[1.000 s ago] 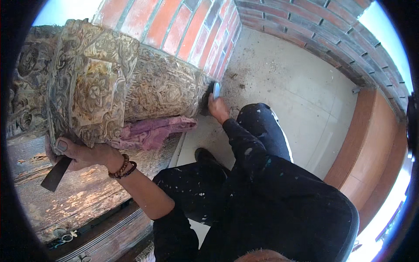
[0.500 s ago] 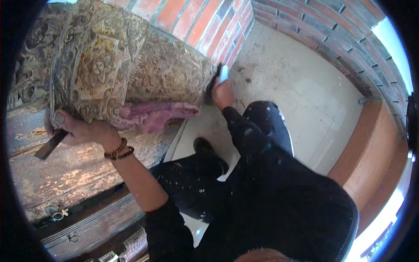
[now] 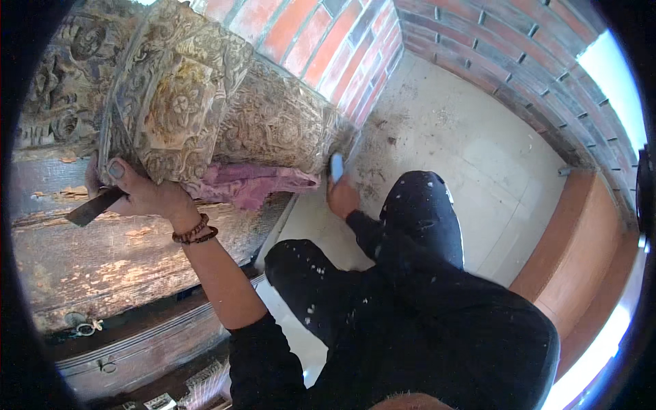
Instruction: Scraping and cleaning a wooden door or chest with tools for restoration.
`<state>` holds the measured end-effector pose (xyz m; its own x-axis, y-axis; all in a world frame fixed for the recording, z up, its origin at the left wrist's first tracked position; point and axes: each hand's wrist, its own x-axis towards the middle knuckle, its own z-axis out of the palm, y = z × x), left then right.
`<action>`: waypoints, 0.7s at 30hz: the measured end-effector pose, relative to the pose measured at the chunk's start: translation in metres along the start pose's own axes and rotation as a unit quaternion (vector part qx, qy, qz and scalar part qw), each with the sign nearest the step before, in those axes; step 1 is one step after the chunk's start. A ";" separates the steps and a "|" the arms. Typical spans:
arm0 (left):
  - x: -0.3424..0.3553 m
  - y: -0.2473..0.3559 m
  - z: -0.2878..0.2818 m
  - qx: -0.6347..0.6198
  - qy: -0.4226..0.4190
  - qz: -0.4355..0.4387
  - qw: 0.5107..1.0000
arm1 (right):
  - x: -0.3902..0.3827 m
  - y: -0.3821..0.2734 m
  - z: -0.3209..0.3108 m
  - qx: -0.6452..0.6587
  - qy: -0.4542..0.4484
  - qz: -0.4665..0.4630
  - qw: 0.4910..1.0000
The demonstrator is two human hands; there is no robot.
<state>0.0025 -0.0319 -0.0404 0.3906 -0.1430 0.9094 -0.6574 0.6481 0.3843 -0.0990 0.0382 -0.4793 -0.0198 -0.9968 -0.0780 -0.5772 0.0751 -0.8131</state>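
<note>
Left hand (image 3: 147,195) gripping dark blade (image 3: 96,207), right hand (image 3: 343,198) clenched round blue handle (image 3: 337,167), lower end hidden

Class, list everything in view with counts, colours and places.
Carving: 1, brown, upper left
Brick walls: 2, reddish, top
Boards: uncounted, brown, below carving
Rings: 2, metallic, lower left
Cloth: 1, pink, beside carving
Blade: 1, dark, left hand
Tool: 1, pale blue, right hand
Floor: 1, pale, centre
Debris: uncounted, dark, on floor
Ledge: 1, orange, right
Bracelets: 2, brown, left arm
Items: uncounted, pale, bottom left, unclear
Left hand: 1, bare, by carving
Right hand: 1, bare, centre
Knees: 2, in black, centre
</note>
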 end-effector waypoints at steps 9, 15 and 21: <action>0.018 -0.018 -0.024 -0.082 -0.046 0.066 0.993 | 0.041 -0.019 -0.042 -0.012 0.076 0.068 0.995; 0.002 0.007 0.004 -0.010 -0.031 0.068 0.997 | 0.050 0.004 -0.041 0.072 0.135 0.040 0.987; 0.005 0.004 -0.005 -0.034 -0.037 0.068 0.996 | 0.046 -0.028 -0.039 0.121 0.113 0.043 0.985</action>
<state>0.0051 -0.0268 -0.0348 0.2518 -0.1032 0.9623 -0.6545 0.7143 0.2478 -0.1162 -0.0109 -0.4378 -0.2581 -0.9651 -0.0447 -0.3551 0.1378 -0.9246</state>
